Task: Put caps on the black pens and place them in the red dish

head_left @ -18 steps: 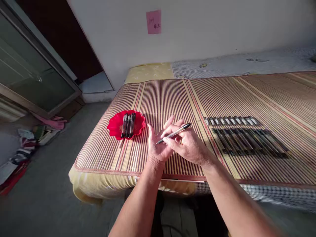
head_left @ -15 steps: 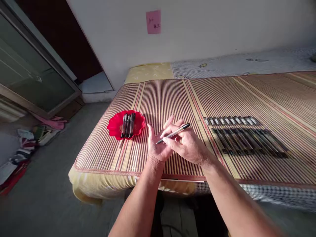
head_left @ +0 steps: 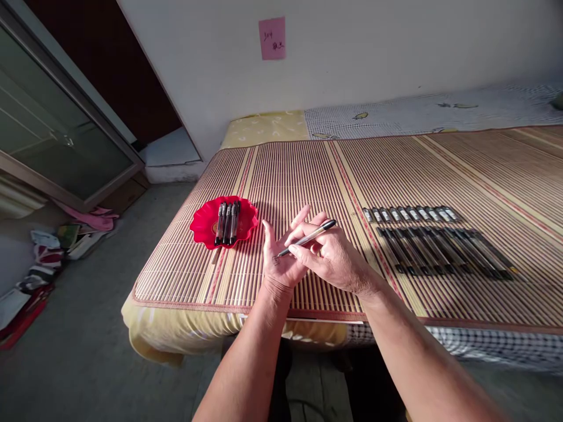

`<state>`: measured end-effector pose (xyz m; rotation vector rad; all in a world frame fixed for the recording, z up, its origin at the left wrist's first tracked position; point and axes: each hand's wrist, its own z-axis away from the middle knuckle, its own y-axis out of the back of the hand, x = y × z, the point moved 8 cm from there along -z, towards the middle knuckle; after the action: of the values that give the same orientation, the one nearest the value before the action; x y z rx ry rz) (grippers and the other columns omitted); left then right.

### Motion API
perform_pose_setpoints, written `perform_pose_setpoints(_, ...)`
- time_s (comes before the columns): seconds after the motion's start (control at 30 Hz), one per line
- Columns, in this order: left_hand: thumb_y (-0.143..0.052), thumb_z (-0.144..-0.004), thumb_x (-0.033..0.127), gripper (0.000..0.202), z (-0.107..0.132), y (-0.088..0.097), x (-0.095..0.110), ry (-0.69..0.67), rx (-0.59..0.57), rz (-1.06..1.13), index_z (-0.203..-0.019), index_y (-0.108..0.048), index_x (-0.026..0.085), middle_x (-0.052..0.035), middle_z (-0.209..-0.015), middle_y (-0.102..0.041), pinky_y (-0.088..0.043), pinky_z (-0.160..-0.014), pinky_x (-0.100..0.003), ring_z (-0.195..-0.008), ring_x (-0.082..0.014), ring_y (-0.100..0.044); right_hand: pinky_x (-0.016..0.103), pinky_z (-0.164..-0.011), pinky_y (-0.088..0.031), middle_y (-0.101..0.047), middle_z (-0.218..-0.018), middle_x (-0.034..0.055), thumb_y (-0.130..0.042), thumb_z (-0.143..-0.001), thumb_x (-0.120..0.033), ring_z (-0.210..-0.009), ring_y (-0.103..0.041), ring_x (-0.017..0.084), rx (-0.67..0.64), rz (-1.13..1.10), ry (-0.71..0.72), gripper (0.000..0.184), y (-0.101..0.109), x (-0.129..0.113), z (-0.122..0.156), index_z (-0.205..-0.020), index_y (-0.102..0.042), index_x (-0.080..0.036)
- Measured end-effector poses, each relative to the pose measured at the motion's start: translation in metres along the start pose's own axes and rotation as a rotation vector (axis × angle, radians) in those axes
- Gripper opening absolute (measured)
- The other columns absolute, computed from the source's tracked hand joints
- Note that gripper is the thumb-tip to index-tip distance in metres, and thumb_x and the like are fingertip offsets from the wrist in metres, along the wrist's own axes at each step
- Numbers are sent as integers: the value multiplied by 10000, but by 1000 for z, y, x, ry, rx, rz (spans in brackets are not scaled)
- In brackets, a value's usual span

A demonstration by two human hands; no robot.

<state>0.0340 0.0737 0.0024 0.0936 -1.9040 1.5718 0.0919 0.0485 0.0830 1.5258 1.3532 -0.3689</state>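
The right hand [head_left: 336, 261] holds a slim grey pen with a black end [head_left: 308, 238], its fingers [head_left: 303, 252] pinched together on the barrel in a writing grip. The pen slants down to the left, so that its tip rests on the palm of the left hand [head_left: 281, 258], or sits just above it; a small dark mark shows on the skin there. The left hand is held upright and open, fingers apart and gripping nothing, palm turned toward the tip as a surface for it. Both hands hover above the near edge of a striped bamboo mat [head_left: 308, 176] that covers a bed with a yellow sheet [head_left: 176, 334].

To the left of the hands, well apart from them, a red scalloped plastic dish [head_left: 202, 225] sits on the mat with a few dark pens [head_left: 227, 221] lying side by side in it, grouped apart from the rest. To the right, a long row of dark pen bodies [head_left: 444, 251] lies in parallel on the mat, with a row of small grey caps [head_left: 411, 214] lined up just beyond it, each kind kept to its own line within reach of the right hand.

A pink paper note [head_left: 271, 38] is stuck on the white wall behind the bed, and clothes and papers [head_left: 44, 252] lie on the floor at far left.
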Motion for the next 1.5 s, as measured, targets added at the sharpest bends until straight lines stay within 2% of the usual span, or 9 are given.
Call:
perform_pose_setpoints(0.3,-311,-894,864,901,0,0,1,-13,-2,-10,-1375,-647,180,-186,-1369,-682,-424,-1146,-618,-1497,-418,-413,280,-592,-497,-713,-882,79,-601,-926,-287,-677,-643,141,-5,0,-11,189,0,0,1,-929,-711,-133)
perform_pose_setpoints(0.6,-292,-890,872,947,1,-1,-1,14,4,35,-1432,-601,160,-192,-1417,-656,-367,-1191,-618,-1489,-433,-421,282,-609,-500,-718,-854,54,-609,-914,-253,-683,-623,134,32,-52,-12,148,7,-6,-1,-889,-713,-151)
perform_pose_setpoints(0.8,-258,-905,860,957,2,-1,-1,28,28,40,-1499,-534,161,-191,-1517,-579,-339,-1212,-605,-1527,-425,-360,272,-575,-489,-715,-906,64,-609,-928,-288,-652,-615,121,-7,-35,-52,180,1,0,0,-931,-719,-145)
perform_pose_setpoints(1.03,-362,-854,894,952,2,-3,-1,15,-9,6,-1449,-570,180,-202,-1462,-615,-413,-1157,-612,-1506,-442,-391,301,-617,-483,-691,-787,34,-611,-925,-285,-626,-591,124,-4,-16,-26,170,0,-2,0,-914,-708,-147)
perform_pose_setpoints(1.13,-417,-826,903,941,1,-1,-1,16,11,-13,-1440,-575,207,-196,-1443,-625,-450,-1117,-622,-1491,-454,-406,298,-615,-473,-670,-729,15,-612,-926,-281,-618,-575,126,-4,-13,-31,155,-1,-1,0,-910,-700,-154)
perform_pose_setpoints(1.27,-428,-820,906,921,1,-1,-1,20,25,-36,-1424,-586,228,-182,-1431,-632,-461,-1099,-620,-1485,-452,-414,273,-570,-451,-677,-752,19,-613,-919,-269,-600,-554,113,-2,-20,-24,145,-1,-1,0,-906,-700,-154)
perform_pose_setpoints(1.5,-427,-813,911,964,2,-4,0,15,7,-31,-1430,-583,187,-211,-1429,-624,-479,-1084,-616,-1475,-461,-423,262,-558,-458,-667,-732,12,-609,-924,-250,-585,-549,105,-11,-62,-19,136,-2,-2,0,-911,-697,-147)
